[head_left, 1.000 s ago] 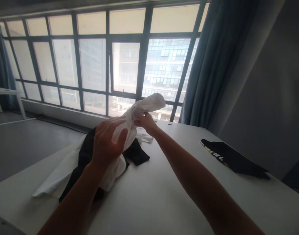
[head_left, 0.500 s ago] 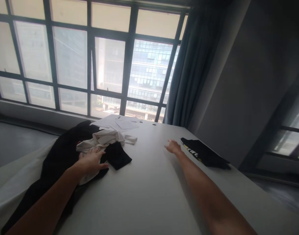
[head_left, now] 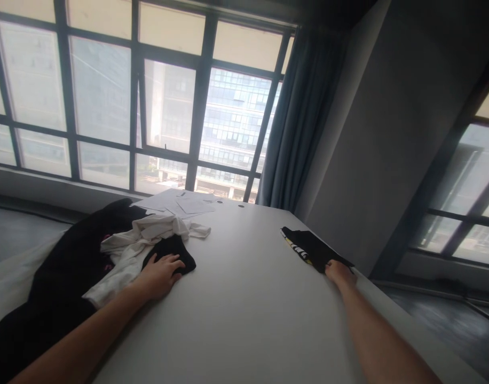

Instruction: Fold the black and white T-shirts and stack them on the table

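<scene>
My left hand (head_left: 159,274) lies flat on the white table (head_left: 248,298), fingers spread, its tips on a small black cloth (head_left: 170,250) at the edge of a clothes pile. A crumpled white garment (head_left: 148,234) and a large black garment (head_left: 64,266) make up that pile at the left. My right hand (head_left: 339,273) reaches to the right edge of the table and touches the near end of a folded black garment with yellow and white print (head_left: 312,248). Whether its fingers grip the cloth cannot be made out.
Loose sheets of paper (head_left: 176,202) lie at the far end of the table by the large window (head_left: 148,101). A blue curtain (head_left: 304,117) hangs beside a grey wall (head_left: 388,133) right of the table.
Both hands let go of the white garment, which now lies on the pile. My left hand dropped to the table by the black cloth. My right hand moved right to the folded black garment.
</scene>
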### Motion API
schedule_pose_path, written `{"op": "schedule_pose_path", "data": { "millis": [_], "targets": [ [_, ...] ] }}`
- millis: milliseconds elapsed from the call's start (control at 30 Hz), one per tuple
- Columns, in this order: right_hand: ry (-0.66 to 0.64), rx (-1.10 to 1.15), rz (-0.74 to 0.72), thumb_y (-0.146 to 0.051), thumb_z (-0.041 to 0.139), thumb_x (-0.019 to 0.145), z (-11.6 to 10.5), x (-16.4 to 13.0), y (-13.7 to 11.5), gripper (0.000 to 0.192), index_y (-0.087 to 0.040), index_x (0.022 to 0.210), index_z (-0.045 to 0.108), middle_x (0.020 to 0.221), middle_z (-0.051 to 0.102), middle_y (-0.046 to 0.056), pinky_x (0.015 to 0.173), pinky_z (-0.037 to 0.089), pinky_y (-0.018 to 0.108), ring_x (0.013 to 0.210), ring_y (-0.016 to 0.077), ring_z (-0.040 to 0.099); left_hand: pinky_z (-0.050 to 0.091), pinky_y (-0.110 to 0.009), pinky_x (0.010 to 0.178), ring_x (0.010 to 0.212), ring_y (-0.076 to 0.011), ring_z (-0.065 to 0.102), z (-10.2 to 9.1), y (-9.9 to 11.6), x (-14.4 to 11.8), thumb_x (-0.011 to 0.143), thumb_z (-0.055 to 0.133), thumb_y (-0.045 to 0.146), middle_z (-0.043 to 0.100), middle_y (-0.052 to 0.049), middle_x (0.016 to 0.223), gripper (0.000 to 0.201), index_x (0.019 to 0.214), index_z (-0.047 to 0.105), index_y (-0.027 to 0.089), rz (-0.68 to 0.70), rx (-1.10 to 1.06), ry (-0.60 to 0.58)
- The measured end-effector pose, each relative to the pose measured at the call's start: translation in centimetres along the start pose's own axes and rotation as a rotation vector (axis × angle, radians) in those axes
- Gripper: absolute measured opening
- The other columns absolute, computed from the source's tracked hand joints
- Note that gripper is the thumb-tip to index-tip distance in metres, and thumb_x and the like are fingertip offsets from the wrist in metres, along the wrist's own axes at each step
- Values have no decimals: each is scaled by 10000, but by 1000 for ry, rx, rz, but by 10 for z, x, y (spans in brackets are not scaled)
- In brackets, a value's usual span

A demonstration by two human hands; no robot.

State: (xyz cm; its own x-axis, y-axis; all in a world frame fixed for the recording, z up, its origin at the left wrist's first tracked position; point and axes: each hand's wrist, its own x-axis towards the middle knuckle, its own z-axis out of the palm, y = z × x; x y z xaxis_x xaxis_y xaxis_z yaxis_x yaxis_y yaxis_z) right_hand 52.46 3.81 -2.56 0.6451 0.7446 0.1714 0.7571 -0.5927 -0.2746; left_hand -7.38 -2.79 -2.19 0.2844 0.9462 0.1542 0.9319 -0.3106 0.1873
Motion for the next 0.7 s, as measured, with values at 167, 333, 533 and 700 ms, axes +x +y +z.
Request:
{"op": "schedule_pose_path", "data": {
  "millis": [167,333,533,700],
  "targets": [
    [226,348,85,-247,409,887,-44,-5,-27,408,-107,1220,598,1180,639,236,880,464,440,1108,358,599,187,-604,1141,1358,-331,442,-7,-8,0,865,462,287,502,-166,1445,436,1237,679,221,-107,116,58],
    [585,711,-210,-268,376,879,-128,-41,-110,360,-97,1115,589,1127,631,225,952,418,414,1086,308,572,206,-601,1139,1379,-340,409,-12,8,-1,860,490,304,444,-165,1492,443,1253,662,196,-100,91,99],
    [230,1163,-772,-546,498,865,-170,-164,-194,370,-197,954,583,843,631,53,765,491,348,790,208,589,320,-519,1124,1318,-338,482,-12,58,-20,800,622,486,508,-156,1447,701,1428,482,208,141,-261,189],
    [-228,1496,-798,-648,564,806,-157,-231,-220,465,-208,957,563,794,642,34,613,506,307,723,187,605,464,-451,1015,1179,-358,583,-16,86,-41,723,639,351,643,-87,1291,565,1283,627,276,279,-593,188]
  ]
}}
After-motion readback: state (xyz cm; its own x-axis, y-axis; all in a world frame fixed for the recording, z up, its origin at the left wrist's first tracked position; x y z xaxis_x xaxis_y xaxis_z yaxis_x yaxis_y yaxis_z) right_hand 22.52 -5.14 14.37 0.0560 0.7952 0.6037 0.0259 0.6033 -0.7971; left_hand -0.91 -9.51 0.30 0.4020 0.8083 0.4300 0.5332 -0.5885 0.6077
